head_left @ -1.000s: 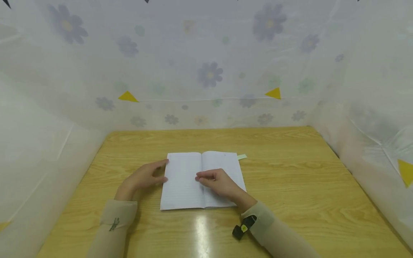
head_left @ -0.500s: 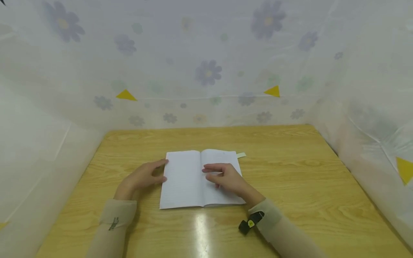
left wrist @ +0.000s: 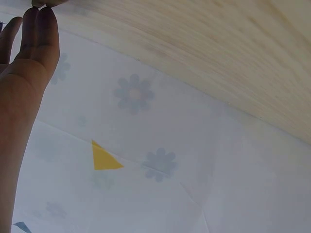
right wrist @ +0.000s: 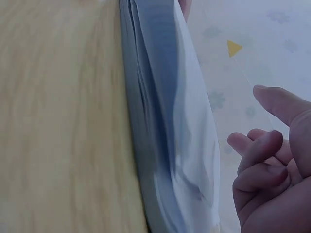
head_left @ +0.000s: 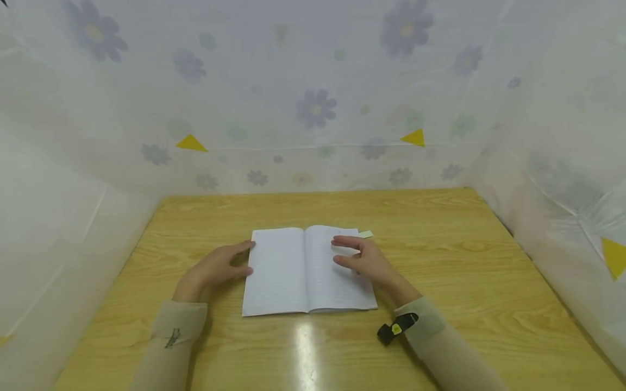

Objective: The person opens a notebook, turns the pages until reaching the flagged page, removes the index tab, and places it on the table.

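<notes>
An open notebook (head_left: pixel 280 277) with lined pages lies on the wooden table in the head view, its spine running up the middle. At its left edge rests my left hand (head_left: pixel 215 269), the thumb and a fingertip touching the page border. My right hand (head_left: pixel 369 263) hovers over the right page with thumb and index finger apart and nothing between them. In the right wrist view, the lower edge of the notebook (right wrist: pixel 194 145) shows its layered pages beside the right hand (right wrist: pixel 272 160), whose other fingers are loosely bent. The left wrist view shows the left hand (left wrist: pixel 34 63) mostly from the side.
A pale green tab (head_left: pixel 365 234) sticks out at the notebook's upper right. The wooden table (head_left: pixel 440 244) is enclosed by white flowered sheeting (head_left: pixel 244 125) with yellow triangles. A black strap (head_left: pixel 398 328) sits on the right wrist.
My right hand has moved from the notebook's middle rightward over the right page, and its thumb and index finger have spread apart. The left hand has stayed at the left edge.
</notes>
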Demonstrator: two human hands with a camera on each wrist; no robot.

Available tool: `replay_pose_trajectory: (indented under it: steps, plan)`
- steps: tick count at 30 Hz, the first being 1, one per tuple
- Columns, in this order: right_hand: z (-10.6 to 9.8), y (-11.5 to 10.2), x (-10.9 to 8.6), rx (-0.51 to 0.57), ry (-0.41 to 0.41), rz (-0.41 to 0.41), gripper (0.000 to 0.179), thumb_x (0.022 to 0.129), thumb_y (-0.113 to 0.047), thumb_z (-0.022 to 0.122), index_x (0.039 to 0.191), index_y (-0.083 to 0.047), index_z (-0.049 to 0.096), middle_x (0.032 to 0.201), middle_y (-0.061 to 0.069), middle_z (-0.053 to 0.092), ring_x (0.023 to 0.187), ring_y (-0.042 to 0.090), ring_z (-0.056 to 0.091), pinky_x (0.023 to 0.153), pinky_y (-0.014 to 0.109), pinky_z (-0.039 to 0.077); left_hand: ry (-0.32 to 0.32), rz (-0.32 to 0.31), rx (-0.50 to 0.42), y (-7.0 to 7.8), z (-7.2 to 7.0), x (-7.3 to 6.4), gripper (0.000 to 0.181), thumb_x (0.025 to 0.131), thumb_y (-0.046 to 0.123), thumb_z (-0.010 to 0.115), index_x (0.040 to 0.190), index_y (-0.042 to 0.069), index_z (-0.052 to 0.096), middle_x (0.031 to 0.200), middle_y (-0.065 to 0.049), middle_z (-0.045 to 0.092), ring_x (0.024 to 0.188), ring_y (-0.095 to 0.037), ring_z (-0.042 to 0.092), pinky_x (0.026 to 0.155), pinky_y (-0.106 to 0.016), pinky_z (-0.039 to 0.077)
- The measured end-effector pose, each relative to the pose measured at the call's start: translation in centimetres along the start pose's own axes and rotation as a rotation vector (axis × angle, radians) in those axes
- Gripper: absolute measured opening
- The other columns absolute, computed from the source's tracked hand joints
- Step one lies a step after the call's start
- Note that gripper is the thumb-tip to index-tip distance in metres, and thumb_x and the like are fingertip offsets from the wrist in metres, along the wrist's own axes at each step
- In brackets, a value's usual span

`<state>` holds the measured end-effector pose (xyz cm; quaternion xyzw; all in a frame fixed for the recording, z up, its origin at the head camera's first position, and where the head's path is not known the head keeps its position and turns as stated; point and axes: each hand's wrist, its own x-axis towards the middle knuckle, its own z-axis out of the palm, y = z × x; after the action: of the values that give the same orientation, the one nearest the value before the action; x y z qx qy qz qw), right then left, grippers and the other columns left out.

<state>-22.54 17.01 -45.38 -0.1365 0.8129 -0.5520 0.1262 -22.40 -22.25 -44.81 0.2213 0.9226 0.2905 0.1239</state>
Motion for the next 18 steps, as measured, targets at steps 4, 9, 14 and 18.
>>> replay_pose_trajectory:
  steps: [4,9,14,18]
  plan:
    - [-0.9,0.4,0.1,-0.041,0.025,-0.013,0.055,0.089,-0.022,0.076,0.139,-0.009,0.058,0.139,0.003,0.058,0.114,0.02,0.057,0.079,0.027,0.05,-0.001,0.003,-0.006,-0.1,0.0,0.0,0.068,0.094,0.027,0.069,0.152,0.007,0.039,0.153,-0.017,0.038,0.14,-0.039,0.033,0.113,-0.056,0.028]
    - [-1.8,0.8,0.0,-0.031,0.018,-0.028,0.062,0.089,-0.019,0.076,0.143,-0.003,0.05,0.148,0.011,0.047,0.139,0.025,0.033,0.099,0.041,0.041,0.001,0.002,0.011,-0.2,0.0,0.1,0.069,0.094,0.029,0.069,0.152,0.007,0.039,0.153,-0.017,0.039,0.14,-0.039,0.034,0.112,-0.056,0.028]
    - [-2.4,1.3,0.1,-0.079,0.022,-0.03,0.07,0.087,-0.025,0.078,0.147,-0.005,0.047,0.153,0.012,0.04,0.144,0.028,0.025,0.113,0.048,0.028,0.002,-0.009,0.009,-0.2,0.1,0.1,0.069,0.094,0.031,0.069,0.152,0.009,0.04,0.153,-0.017,0.039,0.14,-0.039,0.034,0.112,-0.056,0.029]
    - [-2.9,2.0,0.3,-0.173,0.03,-0.023,0.077,0.085,-0.03,0.08,0.149,-0.008,0.044,0.155,0.013,0.037,0.146,0.032,0.022,0.116,0.053,0.019,0.001,-0.02,-0.006,-0.1,0.2,0.0,0.068,0.094,0.03,0.069,0.152,0.01,0.04,0.154,-0.016,0.038,0.14,-0.039,0.033,0.112,-0.056,0.028]
